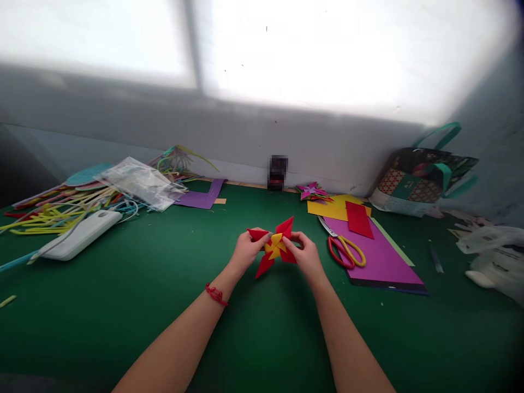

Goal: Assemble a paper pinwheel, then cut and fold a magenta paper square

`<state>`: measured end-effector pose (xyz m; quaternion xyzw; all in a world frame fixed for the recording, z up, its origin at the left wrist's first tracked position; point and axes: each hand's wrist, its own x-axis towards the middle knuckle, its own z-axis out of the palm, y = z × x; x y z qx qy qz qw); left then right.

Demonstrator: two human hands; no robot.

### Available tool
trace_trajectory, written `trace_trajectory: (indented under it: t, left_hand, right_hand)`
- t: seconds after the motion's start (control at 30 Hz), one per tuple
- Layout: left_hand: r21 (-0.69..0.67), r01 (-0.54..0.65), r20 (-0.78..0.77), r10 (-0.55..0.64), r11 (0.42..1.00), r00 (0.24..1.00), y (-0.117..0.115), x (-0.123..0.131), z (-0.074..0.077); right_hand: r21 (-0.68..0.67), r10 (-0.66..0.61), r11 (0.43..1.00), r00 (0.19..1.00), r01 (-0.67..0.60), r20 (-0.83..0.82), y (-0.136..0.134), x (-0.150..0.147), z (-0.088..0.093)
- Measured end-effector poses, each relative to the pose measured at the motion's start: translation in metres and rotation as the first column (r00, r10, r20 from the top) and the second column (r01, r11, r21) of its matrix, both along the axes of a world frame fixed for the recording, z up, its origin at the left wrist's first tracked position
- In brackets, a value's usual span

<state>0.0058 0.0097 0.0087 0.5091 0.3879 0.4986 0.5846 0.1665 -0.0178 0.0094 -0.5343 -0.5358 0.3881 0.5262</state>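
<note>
A folded paper pinwheel (pixel 277 246) with red points and a yellow centre is held up just above the green table, between both hands. My left hand (pixel 247 252) pinches its left side, the thumb lying near the yellow centre. On the opposite side, my right hand (pixel 303 252) grips the red paper with thumb and fingers. One red point sticks up at the top and another hangs down at lower left. The fingers behind the paper are partly hidden. A red string bracelet circles my left wrist.
Right of my hands, scissors (pixel 346 251) lie on purple paper sheets (pixel 385 262), near a red strip (pixel 359 219) and yellow paper (pixel 327 207). A folded paper star (pixel 312 191) sits behind. At left are a white glue gun (pixel 82 234), pipe cleaners (pixel 45 218) and a plastic bag (pixel 141 183).
</note>
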Motion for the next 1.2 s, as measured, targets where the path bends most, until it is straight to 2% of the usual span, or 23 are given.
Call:
trace_trajectory:
  t: [0.2,0.37,0.57,0.77,0.93,1.07,1.2]
  left_hand:
    - [-0.011,0.01,-0.05,-0.011,1.0,0.999,-0.003,0.001,0.0]
    - [0.014,-0.072,-0.092,0.073,0.997,0.993,-0.003,0.002,0.0]
    - [-0.009,-0.055,-0.08,0.054,0.998,0.995,-0.003,0.002,0.001]
    - [-0.023,-0.031,-0.095,0.029,0.999,0.995,-0.003,0.001,-0.001]
    - [-0.001,-0.026,-0.104,0.025,1.0,0.994,-0.002,0.001,-0.003]
    - [-0.018,-0.048,-0.084,0.047,0.999,0.995,-0.002,0.001,-0.004]
    - [-0.087,-0.045,0.006,0.045,0.995,0.999,-0.001,0.002,-0.01]
  right_hand:
    - [0.007,-0.029,1.0,0.999,0.029,0.024,0.003,0.0,-0.005]
    - [0.064,-0.035,0.997,0.997,0.03,0.072,0.003,-0.004,-0.008]
    - [0.094,0.038,0.995,0.996,-0.046,0.086,0.003,-0.001,-0.007]
    - [0.095,0.101,0.988,0.98,-0.119,0.171,0.004,0.006,-0.008]
    - [0.102,0.098,0.988,0.98,-0.117,0.175,0.004,0.004,-0.008]
    - [0.131,0.046,0.989,0.984,-0.069,0.169,0.003,-0.001,-0.007]
    - [0.104,0.066,0.991,0.991,-0.079,0.121,0.003,-0.003,-0.008]
